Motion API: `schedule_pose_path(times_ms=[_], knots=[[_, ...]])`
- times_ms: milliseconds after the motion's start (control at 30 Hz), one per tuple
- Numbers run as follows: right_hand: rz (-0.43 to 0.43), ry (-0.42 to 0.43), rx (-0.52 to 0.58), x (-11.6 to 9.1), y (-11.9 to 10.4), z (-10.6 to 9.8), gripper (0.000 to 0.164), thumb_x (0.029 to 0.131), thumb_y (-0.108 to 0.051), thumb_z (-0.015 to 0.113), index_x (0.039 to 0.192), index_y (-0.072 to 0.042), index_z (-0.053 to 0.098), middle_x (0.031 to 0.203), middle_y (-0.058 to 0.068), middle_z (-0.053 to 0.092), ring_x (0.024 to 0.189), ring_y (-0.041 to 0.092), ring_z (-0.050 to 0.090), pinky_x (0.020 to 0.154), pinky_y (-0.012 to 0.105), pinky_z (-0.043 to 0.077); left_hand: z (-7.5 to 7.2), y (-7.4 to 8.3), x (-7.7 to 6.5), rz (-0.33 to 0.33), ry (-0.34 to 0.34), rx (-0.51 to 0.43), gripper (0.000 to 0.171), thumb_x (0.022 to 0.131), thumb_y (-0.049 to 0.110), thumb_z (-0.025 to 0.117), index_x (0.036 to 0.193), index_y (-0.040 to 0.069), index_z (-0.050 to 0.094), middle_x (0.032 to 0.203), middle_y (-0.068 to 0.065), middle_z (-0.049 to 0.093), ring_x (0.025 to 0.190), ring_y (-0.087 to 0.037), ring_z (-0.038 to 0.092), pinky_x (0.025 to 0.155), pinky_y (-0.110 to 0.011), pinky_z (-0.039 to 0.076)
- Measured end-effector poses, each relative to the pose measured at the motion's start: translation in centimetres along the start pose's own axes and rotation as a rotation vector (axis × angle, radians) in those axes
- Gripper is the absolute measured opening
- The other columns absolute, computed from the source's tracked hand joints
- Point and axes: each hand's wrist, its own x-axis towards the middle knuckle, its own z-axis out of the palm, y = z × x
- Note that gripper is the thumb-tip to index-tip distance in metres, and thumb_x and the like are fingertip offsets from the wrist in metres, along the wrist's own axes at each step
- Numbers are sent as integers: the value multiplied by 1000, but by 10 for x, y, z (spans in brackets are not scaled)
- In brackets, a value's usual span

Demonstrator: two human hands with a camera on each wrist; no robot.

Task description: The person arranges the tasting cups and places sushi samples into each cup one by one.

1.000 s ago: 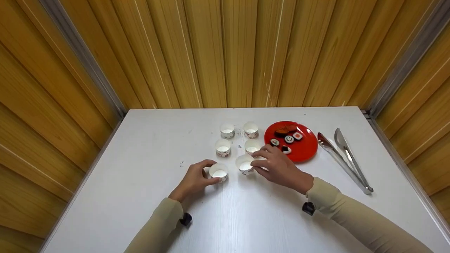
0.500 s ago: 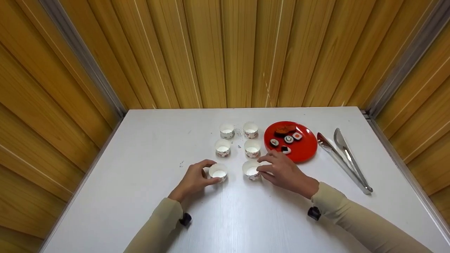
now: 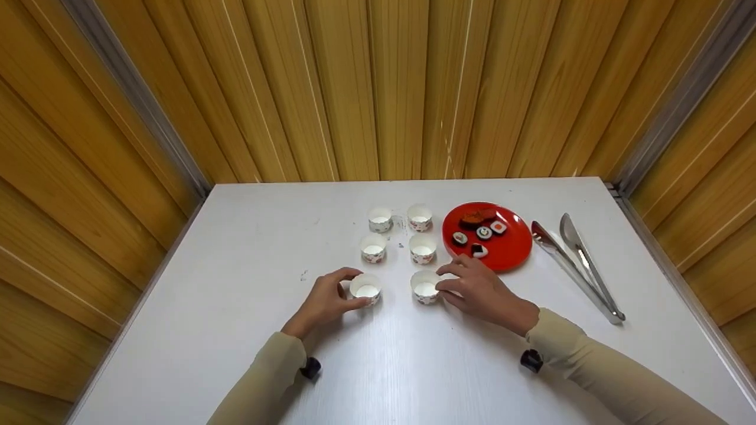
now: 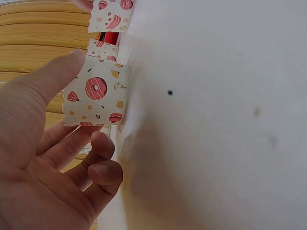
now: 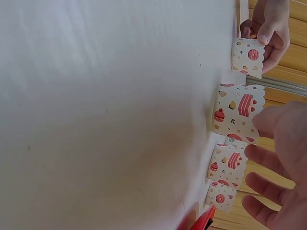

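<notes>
My left hand (image 3: 323, 301) grips a white paper baking cup (image 3: 365, 289) upright on the table, thumb on its near side and fingers around the far side. Pink doughnut prints show on this cup's wall in the left wrist view. To its right, a matching baking cup (image 3: 424, 288) stands upright, its rim lightly held at the right by the thumb and index finger of my right hand (image 3: 479, 290). The right hand's other fingers (image 5: 266, 189) are spread off the cup. Behind these stand more such cups, including a left one (image 3: 373, 249) and a right one (image 3: 423, 250).
A red plate (image 3: 515, 251) with sushi pieces, among them a roll (image 3: 484, 232), lies behind my right hand. Metal tongs (image 3: 572, 269) rest farther right on the white table (image 3: 266, 236). Wood-patterned panels (image 3: 342, 88) surround the back and sides.
My right hand has brought its cup right and slightly toward me, lining it up in front of the right-hand cups. The left hand and its cup have stayed in place.
</notes>
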Motion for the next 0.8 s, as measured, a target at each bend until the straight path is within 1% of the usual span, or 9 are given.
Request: schedule_pose_path(times_ms=[200,367,633,800], knots=[[13,-13,-23,-1,0,-1,18,85,-19,85,103,-21,83,112,4,74,102,25,58,83,39,50,-1,2,1,-2,-3,6,62,81,41,88,131,10,66,125,-7,70,76,-17,56,69,-32,47],[29,-32,-6,-1,-1,-3,17,87,-19,83,104,-21,83,114,5,74,104,25,58,85,40,50,0,2,0,-4,-7,-1,63,82,39,88,131,8,65,125,-9,70,78,-18,56,71,-32,47],[37,-28,6,-1,-1,-2,18,87,-20,84,105,-20,83,114,5,74,104,26,59,86,40,50,0,1,0,-5,-2,7,63,81,40,88,131,8,66,125,-8,70,76,-16,55,69,-31,46],[15,-10,-1,-2,1,0,17,85,-19,85,102,-21,82,112,5,74,104,27,59,87,42,50,-1,1,0,16,1,4,61,81,35,89,130,7,66,124,-10,70,74,-15,55,67,-29,45]])
